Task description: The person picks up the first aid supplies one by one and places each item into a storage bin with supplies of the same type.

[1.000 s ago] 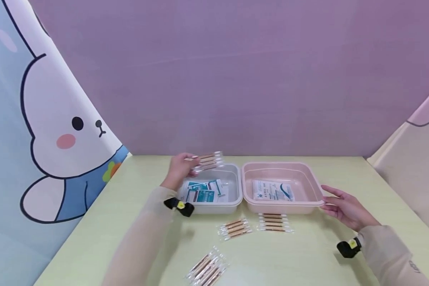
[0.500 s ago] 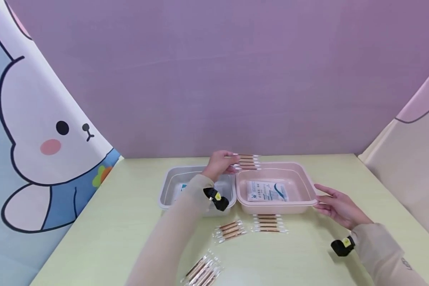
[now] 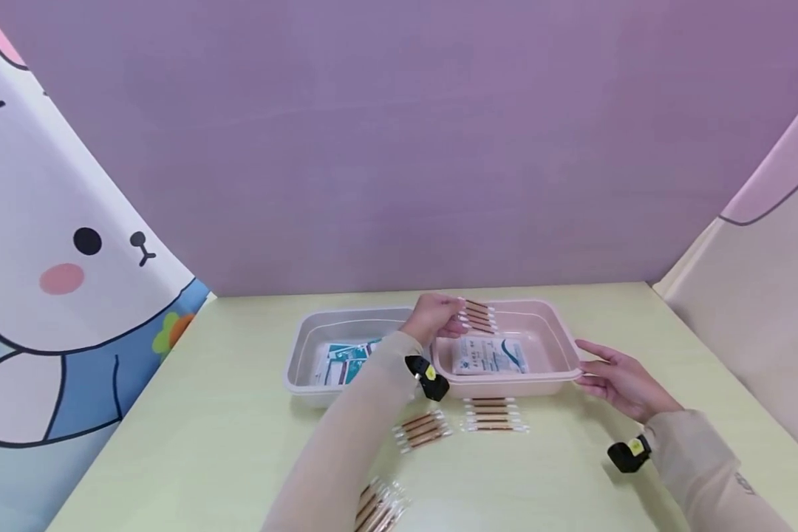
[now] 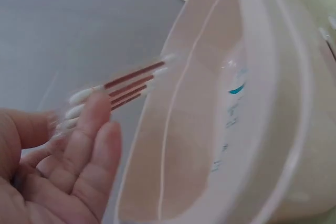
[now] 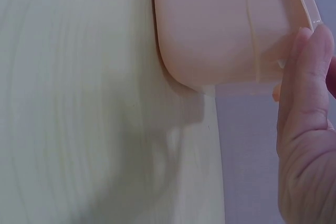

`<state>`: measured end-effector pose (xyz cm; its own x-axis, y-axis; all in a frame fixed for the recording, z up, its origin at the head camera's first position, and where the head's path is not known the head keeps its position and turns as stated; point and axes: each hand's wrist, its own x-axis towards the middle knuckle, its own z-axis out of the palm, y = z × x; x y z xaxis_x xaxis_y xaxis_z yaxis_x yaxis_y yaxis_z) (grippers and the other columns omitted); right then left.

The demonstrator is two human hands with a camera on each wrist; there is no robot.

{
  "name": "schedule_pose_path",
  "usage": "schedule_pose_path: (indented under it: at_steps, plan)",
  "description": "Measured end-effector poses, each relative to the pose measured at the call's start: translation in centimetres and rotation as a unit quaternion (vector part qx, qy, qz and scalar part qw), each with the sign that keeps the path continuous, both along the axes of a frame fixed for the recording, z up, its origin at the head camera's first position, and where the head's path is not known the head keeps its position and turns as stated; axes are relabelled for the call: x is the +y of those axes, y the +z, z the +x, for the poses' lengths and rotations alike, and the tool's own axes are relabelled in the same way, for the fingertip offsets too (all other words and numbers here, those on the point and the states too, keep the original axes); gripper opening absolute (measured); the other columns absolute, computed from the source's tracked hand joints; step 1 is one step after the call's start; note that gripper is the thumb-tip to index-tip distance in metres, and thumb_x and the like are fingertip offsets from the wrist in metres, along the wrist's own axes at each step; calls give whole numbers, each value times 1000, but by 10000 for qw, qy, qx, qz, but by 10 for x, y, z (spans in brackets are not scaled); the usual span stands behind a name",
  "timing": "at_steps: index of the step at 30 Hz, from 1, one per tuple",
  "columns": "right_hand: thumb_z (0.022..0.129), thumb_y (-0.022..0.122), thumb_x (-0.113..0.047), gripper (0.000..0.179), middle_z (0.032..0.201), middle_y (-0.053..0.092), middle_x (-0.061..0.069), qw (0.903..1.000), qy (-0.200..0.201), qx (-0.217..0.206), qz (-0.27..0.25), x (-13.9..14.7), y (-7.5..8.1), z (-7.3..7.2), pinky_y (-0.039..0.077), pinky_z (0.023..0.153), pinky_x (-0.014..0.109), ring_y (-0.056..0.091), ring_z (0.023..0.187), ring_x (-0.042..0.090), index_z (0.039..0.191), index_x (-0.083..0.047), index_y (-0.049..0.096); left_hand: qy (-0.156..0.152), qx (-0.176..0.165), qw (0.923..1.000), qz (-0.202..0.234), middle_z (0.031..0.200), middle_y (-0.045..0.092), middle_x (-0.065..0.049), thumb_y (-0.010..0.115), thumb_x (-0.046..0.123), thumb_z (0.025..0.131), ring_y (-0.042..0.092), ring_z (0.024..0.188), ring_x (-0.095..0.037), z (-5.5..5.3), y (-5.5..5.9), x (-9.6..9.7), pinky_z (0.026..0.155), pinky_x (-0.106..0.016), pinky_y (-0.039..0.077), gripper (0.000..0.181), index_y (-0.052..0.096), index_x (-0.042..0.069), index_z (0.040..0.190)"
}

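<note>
My left hand (image 3: pixel 434 316) pinches a clear packet of brown-stemmed cotton swabs (image 3: pixel 480 316) by one end. It holds the packet above the back left part of a pink basin (image 3: pixel 558 332). In the left wrist view, the white swab tips (image 4: pixel 79 97) lie between thumb and fingers, and the stems point toward the basin's inside. My right hand (image 3: pixel 628 384) holds the basin's rim at its right front corner; in the right wrist view its fingers (image 5: pixel 307 87) lie against the rim and outer wall. A white printed packet (image 3: pixel 488 355) lies in the basin.
Left of the pink basin stands a grey basin (image 3: pixel 299 347) with several teal-and-white sachets (image 3: pixel 346 362), partly behind my left arm. More swab packets lie in front: one below the pink basin (image 3: pixel 492 415), another beside it (image 3: pixel 422 431), and a bundle (image 3: pixel 380 506) nearer me.
My left hand has carried the swab packet rightward from above the grey basin to above the pink one, then lower. My right hand stays at the pink basin's rim. The head view has shifted slightly.
</note>
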<state>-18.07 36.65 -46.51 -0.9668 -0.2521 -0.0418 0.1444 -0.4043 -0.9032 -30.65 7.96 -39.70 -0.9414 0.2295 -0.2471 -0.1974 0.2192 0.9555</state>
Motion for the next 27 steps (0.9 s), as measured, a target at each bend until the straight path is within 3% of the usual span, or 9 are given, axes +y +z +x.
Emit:
schedule_pose_path:
  at_steps: [5,9,15,19,22,27]
  plan:
    - [96,44,8,45,91,66,8,9999,-82,-79,95,-2,2,0,55,72,26,69,76,16,107,-27,69,-90,117,9979,-632,87,69,-11,62,10,93,67,64,-17,3,3,5,59,-27,55,24,66,-2,114]
    - [96,45,8,44,90,66,8,9997,-132,-97,162,0,4,0,55,72,26,69,76,16,106,-28,69,-54,237,9966,-785,80,69,-12,66,1,88,62,55,-13,5,2,11,56,-27,55,18,67,-4,105]
    - [96,44,9,45,90,66,8,9999,-45,-105,97,0,3,3,55,71,26,69,75,16,106,-27,69,-431,102,9947,-932,62,63,-9,68,-5,83,56,46,-11,9,-13,22,53,-28,54,5,65,-4,86]
    - [96,46,9,44,91,67,8,9999,3,-139,99,-1,4,4,55,72,26,69,76,16,106,-27,69,-531,191,9907,-1241,60,61,-7,69,-5,81,56,46,-12,10,-20,26,49,-26,52,7,64,-2,79]
    - [96,45,9,44,90,67,9,9998,28,-152,101,-3,4,3,55,72,27,69,76,16,106,-27,68,-430,418,9861,-1547,73,68,-12,70,-5,80,59,49,-15,11,-20,25,47,-24,51,7,67,-5,87]
    - [96,44,9,45,91,67,9,9997,106,-195,132,-6,6,-4,55,72,27,69,76,16,106,-27,68,-145,1203,9702,-2100,107,69,-12,67,-3,82,65,64,-14,18,-9,15,59,-23,51,33,67,0,115]
